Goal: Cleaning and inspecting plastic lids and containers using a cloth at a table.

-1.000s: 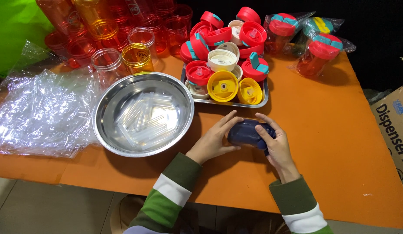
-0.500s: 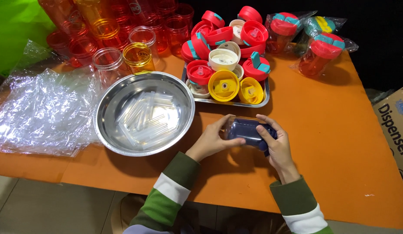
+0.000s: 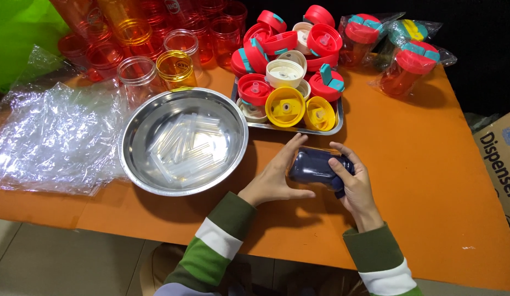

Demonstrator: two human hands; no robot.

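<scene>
— Start at the left. What lies there?

— A sheet of crumpled clear plastic (image 3: 52,140) on the orange table (image 3: 441,181), then a steel bowl (image 3: 183,140) holding clear tubes (image 3: 186,145). Neither hand touches them.

— And the left hand?

— The left hand (image 3: 277,178) sits just right of the bowl, fingers spread and pressed against the near end of a dark blue bottle (image 3: 315,166).

— Where exactly is that bottle?

— Between the two hands, low over the table, just in front of the metal tray (image 3: 336,127) of red and yellow lids (image 3: 285,105). It lies on its side, long axis running roughly left to right, slightly tilted.

— The right hand?

— The right hand (image 3: 356,183) wraps over the bottle's far end, fingers curled round it. So both hands are clamped on the same bottle, one at each end, close together.

— Which is nearer?

— Equal; both are in contact. Whether a cap sits under the right palm, I cannot tell.

— Further right?

— Bagged red cups (image 3: 406,68) at the back corner, and a cardboard box (image 3: 499,159) off the table's edge.
</scene>
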